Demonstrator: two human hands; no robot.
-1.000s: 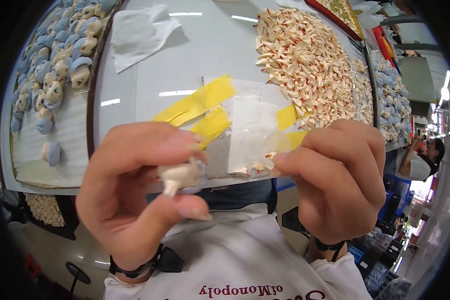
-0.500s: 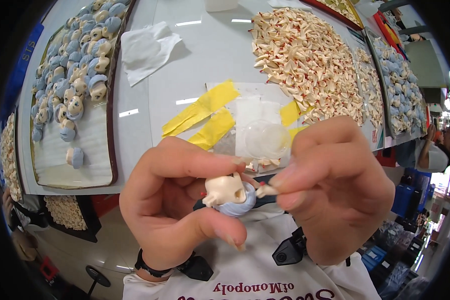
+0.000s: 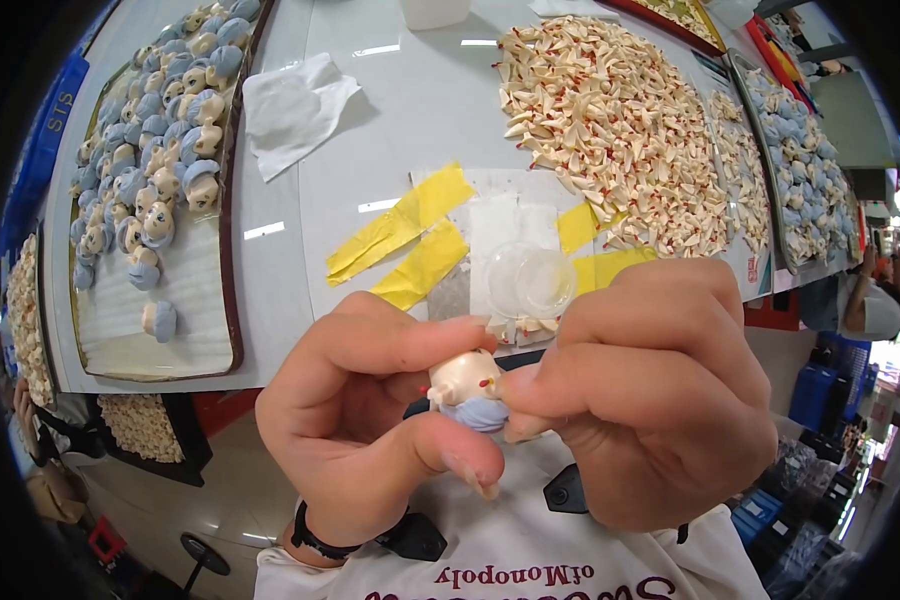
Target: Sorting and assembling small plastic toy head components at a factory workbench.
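Between the thumb and fingers of my left hand (image 3: 355, 410) is a small doll head (image 3: 462, 376), cream-coloured with pale blue hair, tipped on its side. A small ear piece with a red tip sticks out at its left. My right hand (image 3: 660, 390) pinches a second red-tipped ear piece (image 3: 494, 384) against the head's right side, mostly covered by the fingertips. Just beyond my hands stands a clear round plastic cup (image 3: 532, 282) on white paper, with a few ear pieces beside it.
A tray (image 3: 160, 355) of blue-haired doll heads lies at the left. A large heap of red-tipped ear pieces (image 3: 610, 130) covers the right of the table, beside another tray of heads (image 3: 795, 160). Yellow tape strips (image 3: 400, 225) and a crumpled white cloth (image 3: 295, 110) lie farther back.
My right hand has moved left and brought its ear piece from beside the head to touch it. Before, a hole showed in that side of the head.
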